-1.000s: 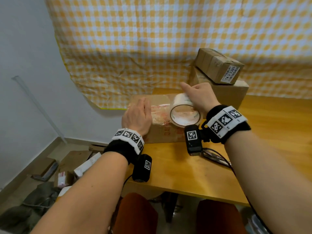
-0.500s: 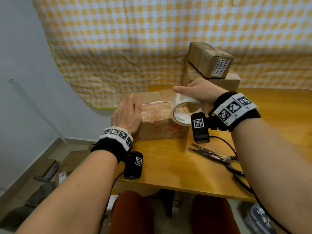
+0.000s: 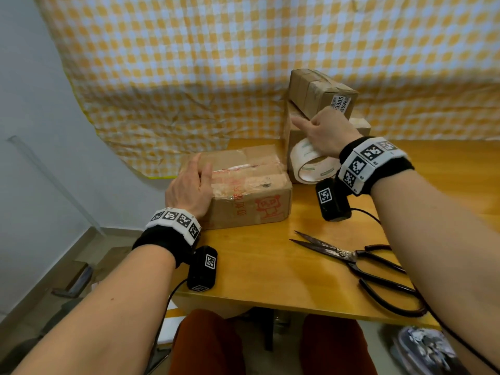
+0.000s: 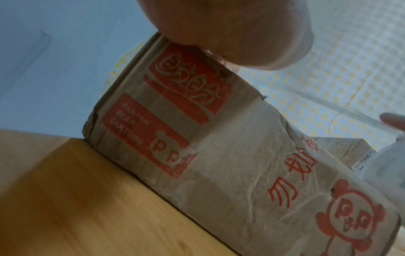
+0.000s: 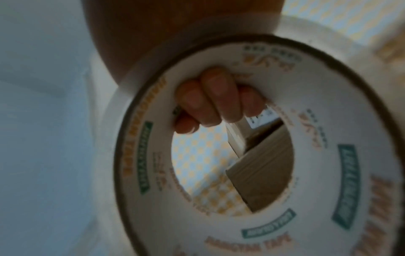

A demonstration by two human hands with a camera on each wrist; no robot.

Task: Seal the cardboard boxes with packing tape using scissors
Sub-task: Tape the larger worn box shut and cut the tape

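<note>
A brown cardboard box (image 3: pixel 251 190) with red panda print lies on the wooden table (image 3: pixel 270 266). My left hand (image 3: pixel 189 185) rests flat on its left top edge, fingers straight; the box's printed side (image 4: pixel 219 147) fills the left wrist view. My right hand (image 3: pixel 324 131) grips a roll of clear packing tape (image 3: pixel 311 163), held up just right of the box. In the right wrist view several fingers (image 5: pixel 214 104) curl through the roll's core (image 5: pixel 328 173). A clear strip of tape (image 4: pixel 342 109) stretches from the box top towards the roll. Black scissors (image 3: pixel 359 261) lie open on the table under my right forearm.
Two more cardboard boxes are stacked behind the roll, a small labelled one (image 3: pixel 322 96) on a larger one (image 3: pixel 292 131). A yellow checked cloth (image 3: pixel 216 63) hangs behind the table. The table's front edge (image 3: pixel 270 304) is near my knees. Clutter lies on the floor at left.
My right hand has pulled the tape roll to the right, off the box top and up beside the stacked boxes. The left hand has stayed on the box's left end.
</note>
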